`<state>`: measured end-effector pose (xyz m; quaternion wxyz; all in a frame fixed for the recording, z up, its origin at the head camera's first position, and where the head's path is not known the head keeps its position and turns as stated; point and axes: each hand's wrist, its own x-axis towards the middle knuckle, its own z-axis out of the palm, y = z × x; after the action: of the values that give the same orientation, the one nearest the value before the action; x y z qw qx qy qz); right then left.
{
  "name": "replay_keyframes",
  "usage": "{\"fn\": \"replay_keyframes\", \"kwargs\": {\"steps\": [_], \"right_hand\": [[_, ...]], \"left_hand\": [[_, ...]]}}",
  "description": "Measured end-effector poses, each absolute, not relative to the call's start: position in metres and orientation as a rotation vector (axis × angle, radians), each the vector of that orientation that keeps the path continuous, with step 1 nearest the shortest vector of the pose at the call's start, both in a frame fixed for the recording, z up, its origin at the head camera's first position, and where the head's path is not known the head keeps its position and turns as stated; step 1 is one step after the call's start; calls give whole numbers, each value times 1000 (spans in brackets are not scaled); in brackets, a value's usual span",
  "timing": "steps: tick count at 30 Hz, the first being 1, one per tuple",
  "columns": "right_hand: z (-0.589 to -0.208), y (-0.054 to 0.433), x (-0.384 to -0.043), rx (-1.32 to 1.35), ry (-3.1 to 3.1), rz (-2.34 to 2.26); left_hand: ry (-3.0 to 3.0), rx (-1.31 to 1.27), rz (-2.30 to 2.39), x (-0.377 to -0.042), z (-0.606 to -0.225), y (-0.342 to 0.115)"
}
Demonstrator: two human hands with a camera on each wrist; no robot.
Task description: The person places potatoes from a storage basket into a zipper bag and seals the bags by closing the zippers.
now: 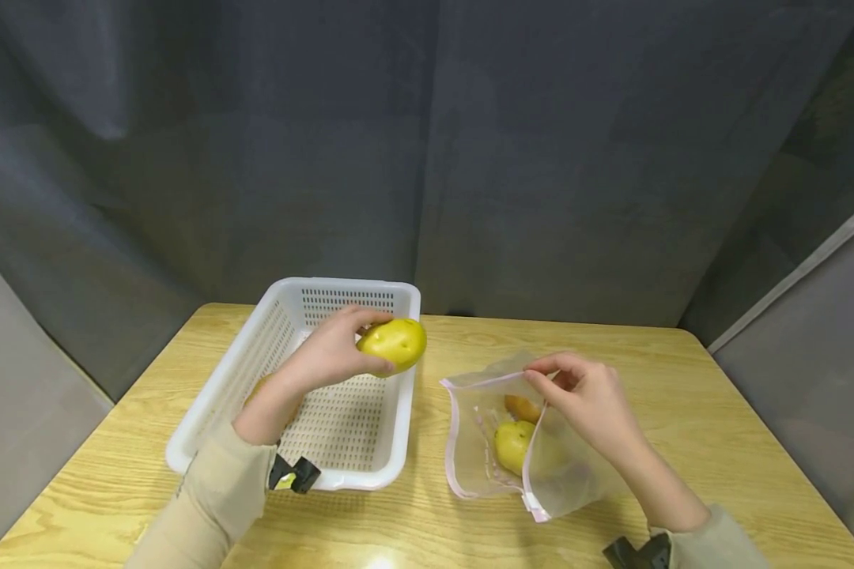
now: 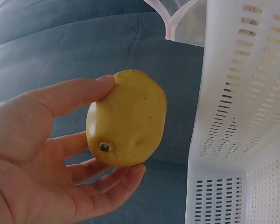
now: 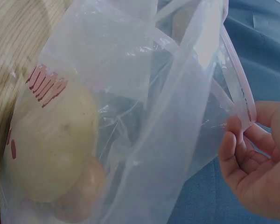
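Note:
My left hand (image 1: 338,352) grips a yellow potato (image 1: 396,345) between thumb and fingers, above the right side of a white plastic basket (image 1: 402,427). In the left wrist view the potato (image 2: 130,119) shows a dark pit on its skin. My right hand (image 1: 591,395) pinches the pink-edged rim of a clear zipper bag (image 1: 470,442), holding its mouth apart. Inside the bag lie another yellow potato (image 1: 512,444) and a smaller orange-brown item (image 1: 523,408). The right wrist view shows this potato (image 3: 51,140) through the plastic, with red print over it.
Inside the basket, an orange-yellow item (image 1: 259,389) is mostly hidden behind my left forearm. Basket and bag stand side by side on a light wooden table (image 1: 697,442). Dark grey curtains (image 1: 541,158) hang behind the table's far edge.

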<state>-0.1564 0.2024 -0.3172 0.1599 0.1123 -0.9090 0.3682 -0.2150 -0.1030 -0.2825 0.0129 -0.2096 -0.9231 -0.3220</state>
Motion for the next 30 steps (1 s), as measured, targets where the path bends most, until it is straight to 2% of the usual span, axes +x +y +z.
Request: {"fn": "replay_keyframes", "kwargs": {"steps": [30], "right_hand": [[-317, 202, -159, 316, -2604, 1014]], "left_hand": [[-2806, -806, -1036, -201, -289, -92]]}}
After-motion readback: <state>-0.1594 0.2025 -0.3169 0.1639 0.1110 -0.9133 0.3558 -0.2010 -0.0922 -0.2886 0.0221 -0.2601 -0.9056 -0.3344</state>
